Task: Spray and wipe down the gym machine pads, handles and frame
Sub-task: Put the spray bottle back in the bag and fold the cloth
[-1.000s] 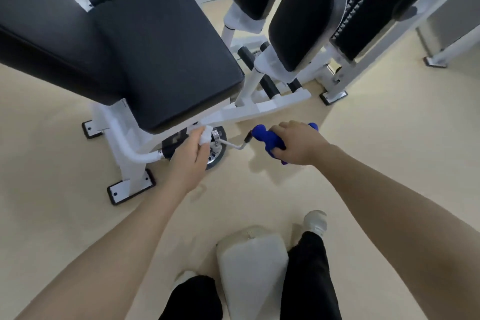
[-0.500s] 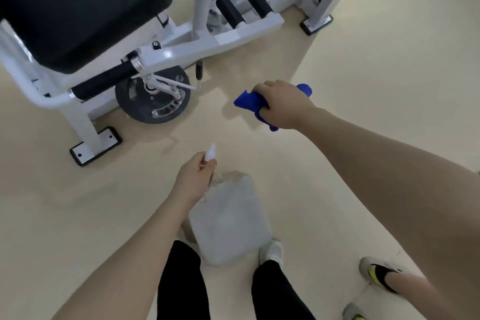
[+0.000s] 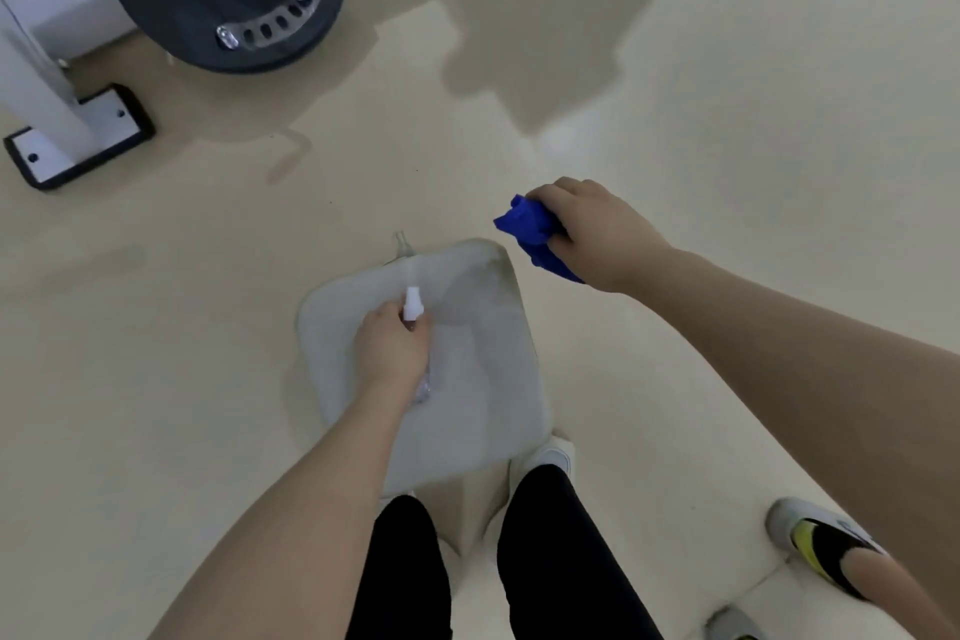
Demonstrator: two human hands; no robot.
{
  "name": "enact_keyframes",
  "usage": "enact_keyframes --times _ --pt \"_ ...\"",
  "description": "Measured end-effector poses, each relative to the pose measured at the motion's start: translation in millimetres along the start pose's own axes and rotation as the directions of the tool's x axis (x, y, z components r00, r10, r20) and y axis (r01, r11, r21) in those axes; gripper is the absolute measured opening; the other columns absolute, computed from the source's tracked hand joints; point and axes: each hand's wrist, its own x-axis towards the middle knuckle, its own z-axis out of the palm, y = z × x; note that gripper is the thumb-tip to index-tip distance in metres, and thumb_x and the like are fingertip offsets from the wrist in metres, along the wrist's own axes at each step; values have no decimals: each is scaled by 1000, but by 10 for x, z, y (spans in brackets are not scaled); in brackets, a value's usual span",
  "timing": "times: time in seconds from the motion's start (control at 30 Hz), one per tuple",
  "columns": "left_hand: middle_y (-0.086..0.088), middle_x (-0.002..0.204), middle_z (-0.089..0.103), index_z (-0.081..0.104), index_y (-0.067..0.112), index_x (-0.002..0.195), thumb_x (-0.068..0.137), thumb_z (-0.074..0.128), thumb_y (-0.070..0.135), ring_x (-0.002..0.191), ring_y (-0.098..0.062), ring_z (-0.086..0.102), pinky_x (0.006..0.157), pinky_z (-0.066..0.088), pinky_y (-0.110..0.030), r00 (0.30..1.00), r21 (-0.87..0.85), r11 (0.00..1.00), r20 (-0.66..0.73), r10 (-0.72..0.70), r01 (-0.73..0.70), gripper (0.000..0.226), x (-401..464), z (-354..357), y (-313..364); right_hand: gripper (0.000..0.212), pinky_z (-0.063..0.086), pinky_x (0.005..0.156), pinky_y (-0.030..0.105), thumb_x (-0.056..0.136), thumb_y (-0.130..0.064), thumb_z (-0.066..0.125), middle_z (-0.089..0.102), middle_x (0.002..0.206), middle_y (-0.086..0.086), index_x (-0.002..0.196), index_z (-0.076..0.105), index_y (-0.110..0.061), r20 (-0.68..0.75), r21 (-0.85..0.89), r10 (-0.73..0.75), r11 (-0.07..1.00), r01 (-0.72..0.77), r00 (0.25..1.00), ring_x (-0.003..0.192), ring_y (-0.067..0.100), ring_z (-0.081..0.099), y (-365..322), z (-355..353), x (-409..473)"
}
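My left hand (image 3: pixel 389 353) grips a small clear spray bottle (image 3: pixel 413 309) with a white nozzle pointing away from me, held low over a pale grey cushion (image 3: pixel 467 379) on the floor. My right hand (image 3: pixel 592 229) holds a crumpled blue cloth (image 3: pixel 535 234) just right of the cushion's far corner. Only the base of the gym machine shows at the top left: a black weight plate (image 3: pixel 156 5) and a white frame leg with a foot plate (image 3: pixel 72 140).
My legs in black trousers (image 3: pixel 561 561) stand behind the cushion. Another person's shoe (image 3: pixel 821 541) and lower leg are at the bottom right. A small clear cap-like object (image 3: pixel 401 242) lies at the cushion's far edge. Beige floor spreads to the right.
My view dropped from the machine's seat to the floor. My left hand left the machine's frame and came back low over the cushion with the bottle. My right hand drew back with the cloth.
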Motion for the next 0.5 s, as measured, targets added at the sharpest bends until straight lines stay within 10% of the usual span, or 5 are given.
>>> enact_keyframes --times 0.17,0.37,0.5 --pt "-18 119 50 47 3 114 84 62 29 107 -35 51 88 43 -42 993 -9 1000 -120 -8 7 42 -7 193 2 34 42 85 36 89 -7 46 56 113 8 122 52 -12 -2 43 28 999 -28 1000 102 28 49 197 300 -84" --pt "-14 142 34 14 7 146 86 57 46 129 -30 34 98 33 -40 993 359 928 -26 116 -99 84 -199 -2 57 31 42 81 34 90 -8 46 56 114 8 120 52 -12 8 43 4 999 -5 1000 98 28 50 199 129 -314" --pt "-15 145 32 28 5 142 93 50 38 131 -31 30 102 30 -39 993 268 956 5 120 -117 63 -412 -319 295 38 26 104 41 93 -16 49 54 123 1 131 45 -20 -90 -100 60 993 -69 994 108 27 47 41 -213 -535"
